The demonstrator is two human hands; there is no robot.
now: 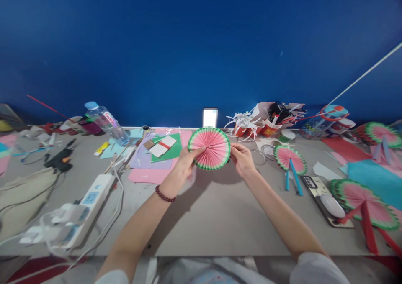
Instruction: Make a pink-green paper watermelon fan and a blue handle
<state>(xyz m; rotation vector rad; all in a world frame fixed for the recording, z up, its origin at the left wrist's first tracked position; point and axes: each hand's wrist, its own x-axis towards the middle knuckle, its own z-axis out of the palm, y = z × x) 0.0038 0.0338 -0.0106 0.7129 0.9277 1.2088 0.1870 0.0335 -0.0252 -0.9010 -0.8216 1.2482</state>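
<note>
Held up above the table is a round pleated paper fan [216, 150], pink in the middle with a pale band and a green edge, like a watermelon slice. My left hand [188, 160] grips it from the left, the thumb lying across the front near the centre and the fingers hidden behind. On the opposite side, my right hand [241, 158] pinches the green rim between thumb and fingers. The fan is spread to a full circle and faces me. A bracelet of dark beads [165, 194] circles my left wrist.
Left are a power strip [92, 208] with cords, a glue gun [61, 158], a plastic bottle [108, 123] and coloured paper sheets [150, 175]. Right are a phone [314, 188] under a white mouse [332, 205], finished fans [364, 202] with strips, and red cups [266, 127]. A blue wall [201, 45] stands behind.
</note>
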